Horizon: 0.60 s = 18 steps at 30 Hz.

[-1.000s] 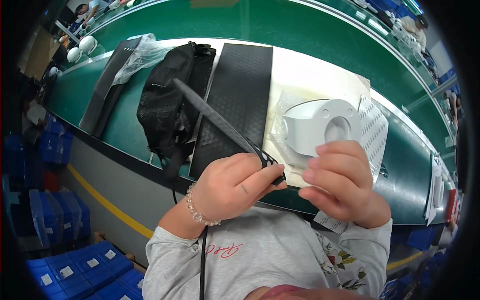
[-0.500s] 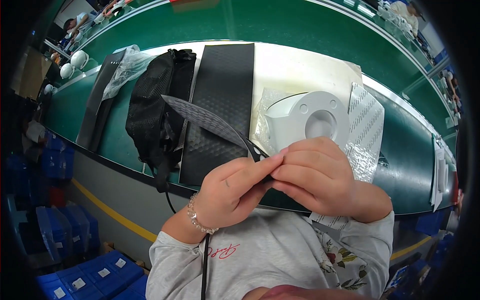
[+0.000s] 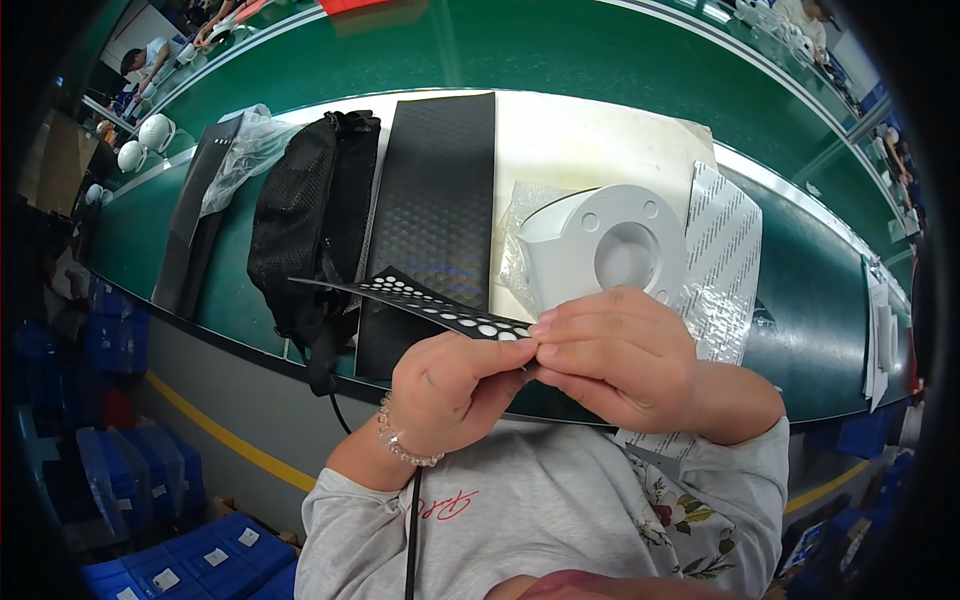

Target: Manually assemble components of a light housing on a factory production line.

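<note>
Head view: at the centre of the frame the left hand [image 3: 455,385] and right hand [image 3: 620,355] meet, both pinching one end of a black strip [image 3: 420,298] dotted with white circles. The strip juts toward the left, above a black bag [image 3: 305,215], with a white round part [image 3: 605,240] just behind the hands on the green table [image 3: 800,290].

I see both hands raised close in front of my chest, meeting at their fingertips. My left hand [image 3: 450,385] is curled, thumb and forefinger pinched together, knuckles turned up, a beaded bracelet [image 3: 400,440] circling the wrist. My right hand [image 3: 620,355] arches over from the other side, fingers [image 3: 580,310] bent and pressed toward the left thumb. Both forearms rise from grey sleeves [image 3: 400,510] at the lower edge.
</note>
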Tool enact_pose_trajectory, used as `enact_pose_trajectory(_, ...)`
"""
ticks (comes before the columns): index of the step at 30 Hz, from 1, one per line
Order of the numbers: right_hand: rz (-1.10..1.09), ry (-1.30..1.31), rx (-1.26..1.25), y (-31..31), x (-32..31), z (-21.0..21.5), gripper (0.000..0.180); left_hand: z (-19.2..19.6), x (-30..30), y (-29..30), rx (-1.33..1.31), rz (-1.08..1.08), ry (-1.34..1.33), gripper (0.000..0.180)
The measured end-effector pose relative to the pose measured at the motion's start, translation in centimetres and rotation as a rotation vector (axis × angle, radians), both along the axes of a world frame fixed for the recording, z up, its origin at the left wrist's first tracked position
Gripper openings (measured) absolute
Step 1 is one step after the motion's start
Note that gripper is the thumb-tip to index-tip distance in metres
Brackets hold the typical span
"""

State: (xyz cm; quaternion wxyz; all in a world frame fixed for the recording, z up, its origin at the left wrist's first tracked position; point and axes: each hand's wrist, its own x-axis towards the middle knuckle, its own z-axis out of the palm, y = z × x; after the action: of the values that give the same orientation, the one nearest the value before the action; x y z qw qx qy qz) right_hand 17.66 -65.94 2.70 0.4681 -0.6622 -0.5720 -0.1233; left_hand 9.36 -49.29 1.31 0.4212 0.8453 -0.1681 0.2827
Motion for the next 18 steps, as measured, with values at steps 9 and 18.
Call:
enact_pose_trajectory(9,-0.005,-0.001,-0.028,-1.4,1.1,1.7,0.012,-0.2,0.8,0.2,-0.041,-0.023,0.040,0.029)
enact_pose_trajectory(18,-0.312,0.346,-0.093,-4.3,6.8,1.9,0.007,-1.7,1.6,0.1,-0.080,0.003,0.076,0.024)
